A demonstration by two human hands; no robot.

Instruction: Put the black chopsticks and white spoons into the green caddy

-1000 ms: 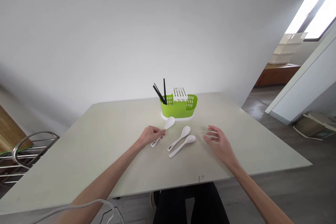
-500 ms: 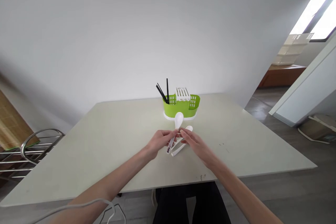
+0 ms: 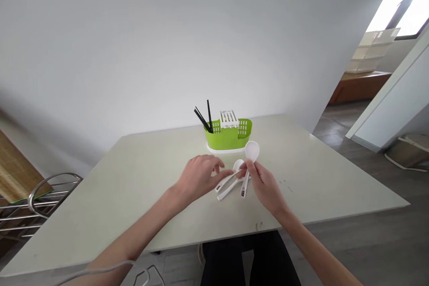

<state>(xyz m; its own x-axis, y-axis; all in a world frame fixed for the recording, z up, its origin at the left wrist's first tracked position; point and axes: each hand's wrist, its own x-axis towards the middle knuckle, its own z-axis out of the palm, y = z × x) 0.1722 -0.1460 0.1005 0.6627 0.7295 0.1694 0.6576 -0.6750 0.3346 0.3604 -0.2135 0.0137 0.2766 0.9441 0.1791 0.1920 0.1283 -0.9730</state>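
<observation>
A white spoon [image 3: 252,151] with a label on its handle is pinched in my right hand [image 3: 263,183], bowl pointing up and away from me. My left hand [image 3: 197,176] hovers to its left with thumb and fingers apart and nothing between them. Below and between the hands, two more white spoons lie on the table, one a labelled spoon [image 3: 222,184] and the other a plain-handled spoon [image 3: 225,194]. My right fingers partly hide them. Behind stands a green cutlery holder [image 3: 221,140] with a white slotted top [image 3: 229,119].
Black chopsticks [image 3: 203,119] lean in the holder's left compartment. The pale table [image 3: 161,152] meets a white wall at the back. A metal rack [image 3: 43,192] stands off the left edge, and a cable [image 3: 107,269] crosses near my left forearm.
The labelled spoon held by my left hand is now in my right hand, farther right. My left hand has let go, moved left and opened.
</observation>
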